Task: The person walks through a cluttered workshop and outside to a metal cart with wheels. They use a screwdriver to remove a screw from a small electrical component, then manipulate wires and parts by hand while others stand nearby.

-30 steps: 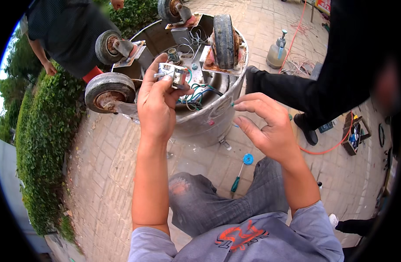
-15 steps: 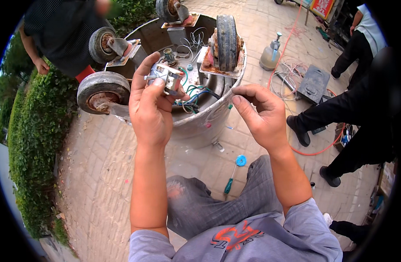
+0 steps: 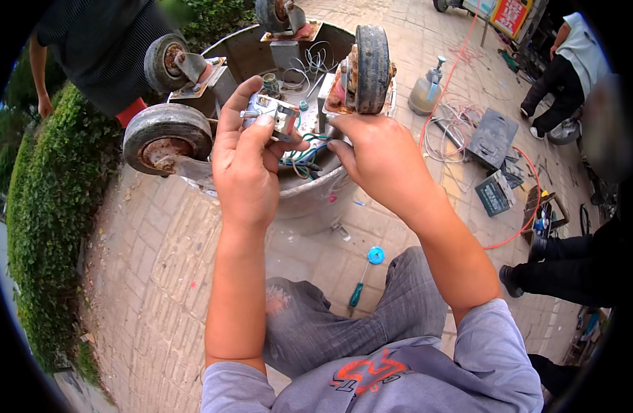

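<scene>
My left hand (image 3: 245, 175) holds up a small boxy electrical part (image 3: 275, 115) of metal and white plastic, with a thin shaft sticking out on its left. Thumb and fingers are closed round it. To its right, my right hand (image 3: 389, 151) is bent in a loose pinch over the rim of a round metal tub (image 3: 309, 206); whatever its fingertips hold, if anything, cannot be made out. Green, blue and black wires (image 3: 308, 164) lie inside the tub between my hands. A worn caster wheel (image 3: 373, 69) stands just above my right hand, on the rim.
More rusty casters, including one at left (image 3: 166, 141), sit round the tub. A screwdriver (image 3: 358, 292) and a blue disc (image 3: 376, 255) lie on the paving. Spray bottle (image 3: 425, 91), orange hose (image 3: 530, 227) and battery (image 3: 494, 195) are at right. Other people stand left and right.
My right hand has moved left and inward over the tub's rim, closer to the part. The left hand keeps its hold, the part slightly turned. A person at right has stepped away.
</scene>
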Tool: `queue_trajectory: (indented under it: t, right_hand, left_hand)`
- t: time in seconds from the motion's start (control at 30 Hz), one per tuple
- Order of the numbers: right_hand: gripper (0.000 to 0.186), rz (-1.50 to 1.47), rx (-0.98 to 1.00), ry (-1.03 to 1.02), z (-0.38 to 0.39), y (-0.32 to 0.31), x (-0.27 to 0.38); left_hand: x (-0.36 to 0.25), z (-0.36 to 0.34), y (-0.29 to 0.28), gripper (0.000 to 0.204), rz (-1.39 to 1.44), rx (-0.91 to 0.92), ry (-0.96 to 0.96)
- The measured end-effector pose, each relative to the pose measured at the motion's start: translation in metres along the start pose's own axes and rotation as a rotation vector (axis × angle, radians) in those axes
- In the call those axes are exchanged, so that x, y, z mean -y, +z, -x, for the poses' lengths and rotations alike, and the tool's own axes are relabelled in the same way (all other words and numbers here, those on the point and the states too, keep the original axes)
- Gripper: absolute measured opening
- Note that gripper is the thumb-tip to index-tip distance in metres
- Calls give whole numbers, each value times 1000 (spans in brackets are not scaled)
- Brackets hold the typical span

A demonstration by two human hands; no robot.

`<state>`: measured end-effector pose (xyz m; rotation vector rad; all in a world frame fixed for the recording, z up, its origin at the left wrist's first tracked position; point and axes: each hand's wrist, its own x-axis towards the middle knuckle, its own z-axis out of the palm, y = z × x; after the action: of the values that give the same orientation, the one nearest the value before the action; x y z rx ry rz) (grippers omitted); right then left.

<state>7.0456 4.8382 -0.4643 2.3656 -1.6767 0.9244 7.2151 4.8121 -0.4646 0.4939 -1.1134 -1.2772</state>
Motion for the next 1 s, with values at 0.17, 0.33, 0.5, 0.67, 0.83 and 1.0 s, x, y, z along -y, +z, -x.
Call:
queue_trajectory:
  t: [0.17, 0.33, 0.5, 0.67, 0.83, 1.0]
  right_hand:
    - [10, 193, 78, 60, -9, 7, 4]
    - [7, -98, -153, -34, 2, 12, -1]
    - [10, -282, -235, -97, 10, 16, -2]
    - [13, -480, -334, -126, 6, 31, 8]
    - [9, -629, -285, -94, -6, 26, 9]
    - [9, -755, -251, -21, -7, 28, 4]
  left_hand:
    - [1, 0, -1, 46, -10, -1, -3]
    - [4, -2, 2, 44, -97, -37, 16]
    - [9, -3, 2, 43, -216, -25, 22]
    - [7, -2, 3, 43, -249, -24, 5]
    - [8, -2, 3, 43, -242, -49, 15]
    - [10, -2, 7, 41, -254, -84, 70]
